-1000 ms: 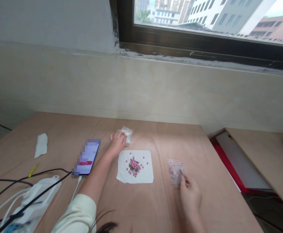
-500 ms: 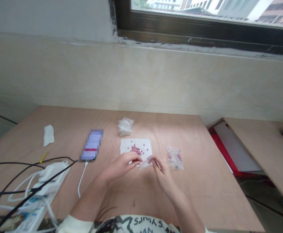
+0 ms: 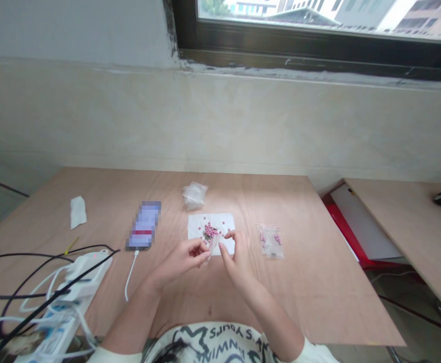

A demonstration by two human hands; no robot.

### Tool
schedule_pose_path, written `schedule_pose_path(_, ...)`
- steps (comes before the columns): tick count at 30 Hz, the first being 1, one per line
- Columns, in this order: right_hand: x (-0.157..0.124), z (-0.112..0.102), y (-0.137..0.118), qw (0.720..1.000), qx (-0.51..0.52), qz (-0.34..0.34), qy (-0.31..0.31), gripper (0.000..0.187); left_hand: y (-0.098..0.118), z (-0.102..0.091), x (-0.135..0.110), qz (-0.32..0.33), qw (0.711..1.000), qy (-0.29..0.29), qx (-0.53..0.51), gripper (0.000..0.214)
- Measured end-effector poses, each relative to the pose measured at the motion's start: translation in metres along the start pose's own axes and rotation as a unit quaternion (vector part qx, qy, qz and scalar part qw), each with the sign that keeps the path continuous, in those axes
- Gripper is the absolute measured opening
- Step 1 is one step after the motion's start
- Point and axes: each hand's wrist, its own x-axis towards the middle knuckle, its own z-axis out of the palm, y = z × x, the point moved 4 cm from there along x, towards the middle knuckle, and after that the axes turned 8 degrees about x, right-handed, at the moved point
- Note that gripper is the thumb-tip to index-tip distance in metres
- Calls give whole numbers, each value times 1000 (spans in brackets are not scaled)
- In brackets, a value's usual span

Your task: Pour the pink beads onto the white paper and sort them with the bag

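Observation:
My left hand (image 3: 185,255) and my right hand (image 3: 236,255) meet over the near edge of a white cloth (image 3: 228,223) on the wooden table (image 3: 243,297). Both pinch a small clear plastic bag (image 3: 214,244) between their fingertips. A heap of pink beads (image 3: 209,231) lies on the cloth just beyond the bag. To the right of the cloth lies a filled clear bag with pink beads (image 3: 269,240). A pile of empty clear bags (image 3: 194,195) sits behind the cloth.
A phone (image 3: 144,231) on a white charging cable lies left of the cloth. A power strip (image 3: 65,297) with black and white cables fills the near left. A crumpled tissue (image 3: 77,212) lies far left. A second table (image 3: 405,227) stands right, across a gap.
My left hand came back from the pile of empty bags with one bag. My right hand left the filled bag on the table. Both hands now grip the small bag together.

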Motion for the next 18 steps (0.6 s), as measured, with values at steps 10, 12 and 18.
schedule_pose_path(10,2,23,-5,963,141,107,-201,26,-15,7,5,-34,999,-22,-10,21)
schedule_pose_path(12,1,23,-1,954,171,121,-213,26,-19,9,3,-42,998,-32,-18,22)
schedule_pose_path(18,-6,22,4,925,245,172,-233,24,-18,14,-4,-38,993,-79,-73,23)
